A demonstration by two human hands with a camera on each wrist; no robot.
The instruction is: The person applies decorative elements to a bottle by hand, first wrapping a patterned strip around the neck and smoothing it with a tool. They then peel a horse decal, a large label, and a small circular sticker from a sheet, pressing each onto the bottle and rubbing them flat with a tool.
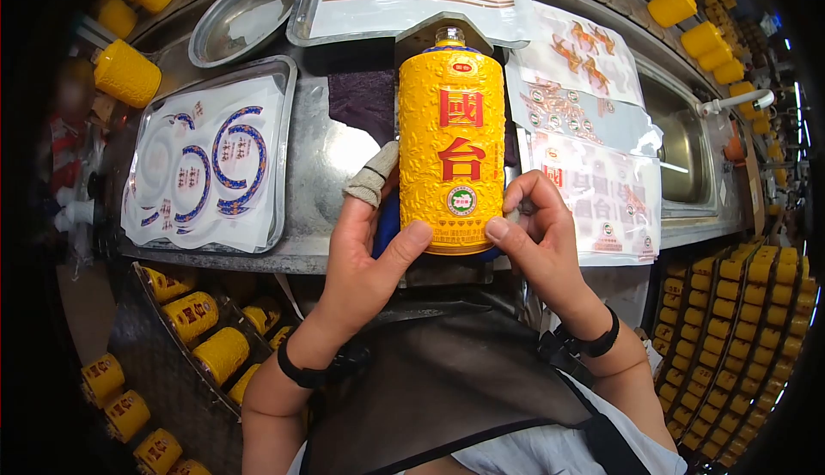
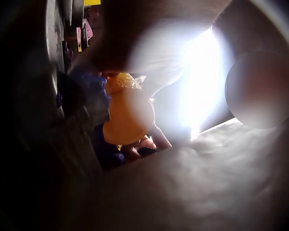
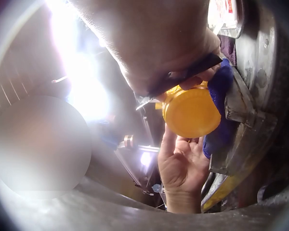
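Note:
A yellow embossed liquor bottle (image 1: pixel 451 144) with large red characters and a round green-and-white emblem (image 1: pixel 461 201) lies with its neck pointing away from me. Its round yellow base (image 3: pixel 192 115) faces the right wrist camera. My left hand (image 1: pixel 365 243) holds the lower left side, thumb on the front and fingers along the side; a pale finger cover (image 1: pixel 369 181) sits on one fingertip. At the lower right edge, my right hand (image 1: pixel 543 230) grips the bottle with its thumb on the front and its index finger bent. Blue cloth (image 3: pixel 224 86) shows beneath the bottle.
A tray of blue ring-shaped prints (image 1: pixel 284 166) stands left, a round metal basin (image 1: pixel 245 20) behind it. Another tray (image 1: pixel 412 37) holds striped sheets at the back. Printed sheets (image 1: pixel 593 191) lie right, beside a sink (image 1: pixel 679 149). Yellow bottles (image 1: pixel 223 355) fill racks around the bench.

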